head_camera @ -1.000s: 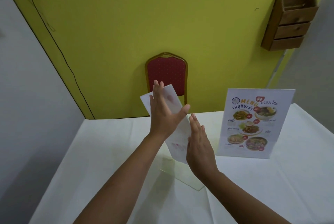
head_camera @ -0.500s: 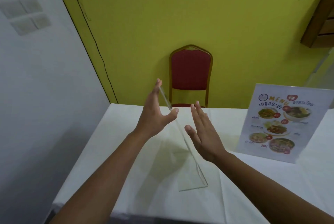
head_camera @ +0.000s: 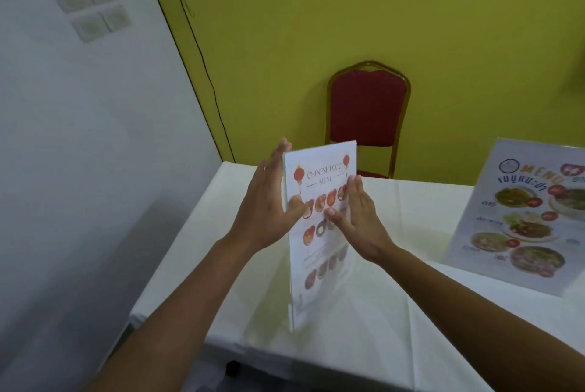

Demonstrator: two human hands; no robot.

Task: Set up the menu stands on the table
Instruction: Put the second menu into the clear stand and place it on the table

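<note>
Only 1 view exists, from a camera worn on the person's head. It looks forward and down over both forearms, which enter from the bottom edge and meet near the middle of the frame. The camera sits close above the near edge of the desk [head_camera: 364, 344], whose white cloth fills the lower right. It faces the far yellow wall [head_camera: 380, 11] and a red chair [head_camera: 367, 106] behind the desk, with a grey wall [head_camera: 79, 138] running along the left side. The wide lens tilts the wall corner strongly. A menu stand [head_camera: 531, 217] is cut by the right edge. With 1 camera, no part of the scene is shared between views.
</note>
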